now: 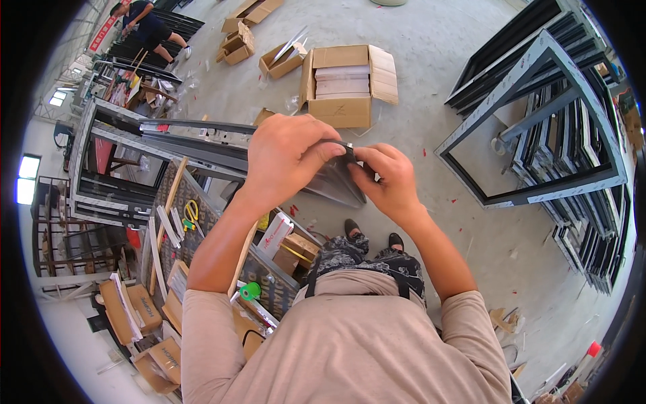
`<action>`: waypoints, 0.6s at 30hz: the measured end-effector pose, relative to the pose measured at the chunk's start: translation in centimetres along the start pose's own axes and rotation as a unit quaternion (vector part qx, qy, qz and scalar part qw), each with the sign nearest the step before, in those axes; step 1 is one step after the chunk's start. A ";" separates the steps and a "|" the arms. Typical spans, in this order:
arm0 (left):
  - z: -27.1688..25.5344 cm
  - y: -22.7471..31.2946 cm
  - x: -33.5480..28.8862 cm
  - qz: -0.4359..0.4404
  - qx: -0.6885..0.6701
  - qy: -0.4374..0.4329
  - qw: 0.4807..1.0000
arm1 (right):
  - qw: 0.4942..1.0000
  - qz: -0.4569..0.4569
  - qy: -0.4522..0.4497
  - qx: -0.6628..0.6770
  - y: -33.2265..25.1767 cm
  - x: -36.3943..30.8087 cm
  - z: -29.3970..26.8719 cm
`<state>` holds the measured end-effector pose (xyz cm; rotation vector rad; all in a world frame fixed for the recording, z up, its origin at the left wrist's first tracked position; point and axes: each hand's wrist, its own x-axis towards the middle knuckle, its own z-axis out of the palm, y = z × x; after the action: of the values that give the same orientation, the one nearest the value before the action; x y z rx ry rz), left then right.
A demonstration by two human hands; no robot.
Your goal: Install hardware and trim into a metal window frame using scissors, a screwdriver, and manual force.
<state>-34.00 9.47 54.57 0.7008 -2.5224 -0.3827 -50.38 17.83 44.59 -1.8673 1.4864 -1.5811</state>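
Observation:
A long dark frame (195, 146) reaches from the left to the space in front of me. Its near end (349, 153) lies between my hands and has a small shiny metal tip. My left hand (289, 155) is closed over the upper edge there, with thumb and fingers pinched together. From the other side, my right hand (390, 178) pinches the same end between thumb and fingers. My fingers partly hide that corner, so any small part within them cannot be made out. Below the hands, a dark, glossy surface (333, 185) slants down.
An open carton (340, 108) of stacked pale packs stands ahead. Framed windows (531, 198) lean at right. A workbench (272, 289) at left bears yellow-handled scissors (192, 212), a green roll (250, 291) and strips. Another person (145, 23) stands far left.

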 end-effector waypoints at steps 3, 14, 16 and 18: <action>0.0 0.0 -0.1 -0.002 0.006 -0.006 1.000 | 0.999 -0.029 -0.005 0.018 0.3 0.3 -0.5; -0.2 0.3 -0.6 0.014 0.005 -0.010 1.000 | 0.997 -0.031 -0.018 0.073 -1.5 1.2 -1.5; -0.5 0.4 -0.9 0.014 -0.002 -0.014 1.000 | 0.991 -0.026 -0.021 0.127 -1.8 1.4 -1.6; -0.9 0.5 -1.0 0.000 -0.014 -0.028 1.000 | 0.991 -0.077 0.004 0.110 -1.2 1.8 -1.2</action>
<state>-32.97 10.35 55.17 0.6875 -2.5648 -0.4424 -50.99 17.38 46.96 -1.8867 1.1412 -1.7446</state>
